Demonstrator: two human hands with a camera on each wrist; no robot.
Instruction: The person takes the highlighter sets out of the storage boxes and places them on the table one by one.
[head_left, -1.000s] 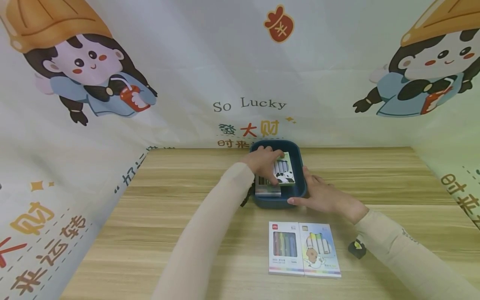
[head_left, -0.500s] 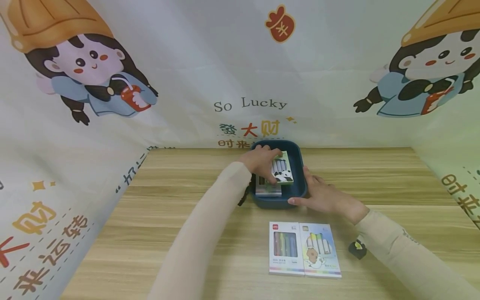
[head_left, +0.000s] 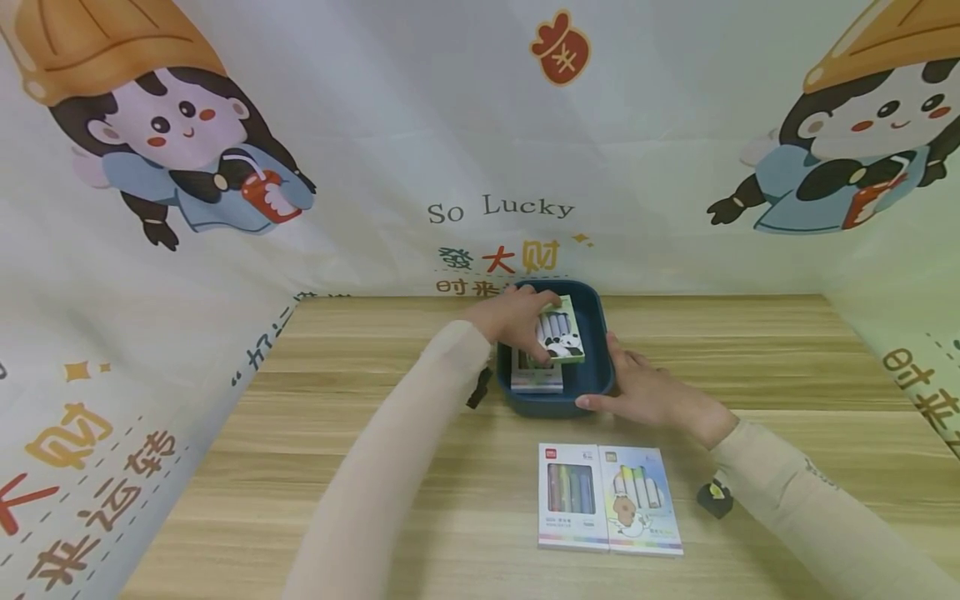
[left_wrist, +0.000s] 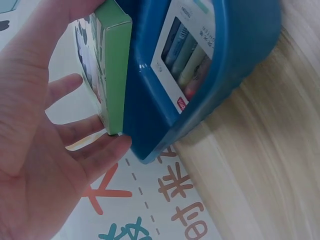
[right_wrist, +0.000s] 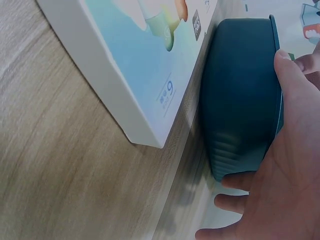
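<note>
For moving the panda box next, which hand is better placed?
The left hand, I think: it grips the panda box, while the right hand touches the side of the blue bin and holds no box.

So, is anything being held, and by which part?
The left hand holds the panda box by its ends, thumb at the near one, fingers at the far. The right hand just touches the tub.

A left hand (head_left: 516,320) grips a pale-green rectangular cardboard box (head_left: 562,335) over a rounded dark-blue plastic tub (head_left: 551,409); the right hand (head_left: 651,390) touches it.
</note>
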